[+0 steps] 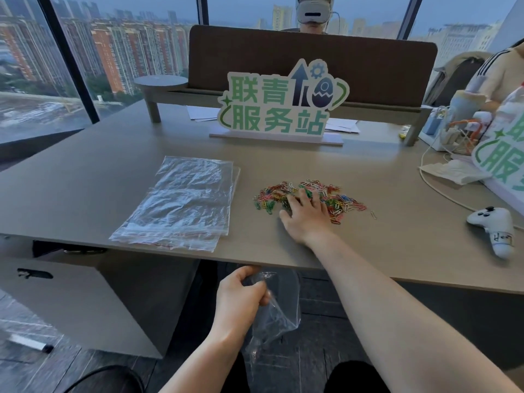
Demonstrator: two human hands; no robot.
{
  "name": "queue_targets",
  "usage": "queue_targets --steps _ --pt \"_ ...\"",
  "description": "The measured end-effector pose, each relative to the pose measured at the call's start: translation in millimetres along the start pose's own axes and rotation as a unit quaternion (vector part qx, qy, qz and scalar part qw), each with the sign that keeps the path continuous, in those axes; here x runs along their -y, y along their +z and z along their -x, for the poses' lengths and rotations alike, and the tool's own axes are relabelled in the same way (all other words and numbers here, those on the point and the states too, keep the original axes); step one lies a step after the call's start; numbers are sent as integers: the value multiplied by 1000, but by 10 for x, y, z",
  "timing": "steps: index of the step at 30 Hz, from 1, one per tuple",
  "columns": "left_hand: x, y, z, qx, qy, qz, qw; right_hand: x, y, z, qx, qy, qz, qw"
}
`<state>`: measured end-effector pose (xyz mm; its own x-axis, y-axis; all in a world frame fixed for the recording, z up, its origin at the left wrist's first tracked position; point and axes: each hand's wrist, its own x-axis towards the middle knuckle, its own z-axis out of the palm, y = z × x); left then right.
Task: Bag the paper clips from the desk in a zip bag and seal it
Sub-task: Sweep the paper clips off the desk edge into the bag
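A heap of coloured paper clips point(337, 198) lies spread on the grey desk point(382, 245). My right hand point(304, 215) rests palm down on the heap's near middle, fingers spread over the clips. Below the desk's front edge, my left hand point(241, 300) pinches the top of a clear zip bag point(273, 313), which hangs down crumpled. Whether anything is inside the bag cannot be told. A stack of spare clear zip bags point(181, 202) lies flat on the desk to the left of the clips.
A green-lettered standing sign point(280, 106) stands behind the clips, with a brown divider panel point(312, 55) and a person in a headset beyond. A white controller point(494, 228), cables and clutter sit at the right edge. One loose clip point(373, 214) lies apart.
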<state>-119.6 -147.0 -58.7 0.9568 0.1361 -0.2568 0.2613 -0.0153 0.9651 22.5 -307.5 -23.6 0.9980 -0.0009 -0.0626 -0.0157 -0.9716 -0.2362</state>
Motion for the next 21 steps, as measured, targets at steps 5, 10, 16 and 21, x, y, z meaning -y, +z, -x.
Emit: queue_targets --steps 5,10,16,21 --pt "30 -16 -48 2 -12 3 1000 27 47 -3 -6 -33 -15 999" --pt "39 -16 -52 3 -6 4 1000 49 107 167 -32 -70 -41 996" --pt "47 -9 -53 4 -2 14 1000 106 189 479 -43 -103 -65 992" --pt "54 15 -34 2 -3 27 1000 152 222 680 -72 -136 -79 985"
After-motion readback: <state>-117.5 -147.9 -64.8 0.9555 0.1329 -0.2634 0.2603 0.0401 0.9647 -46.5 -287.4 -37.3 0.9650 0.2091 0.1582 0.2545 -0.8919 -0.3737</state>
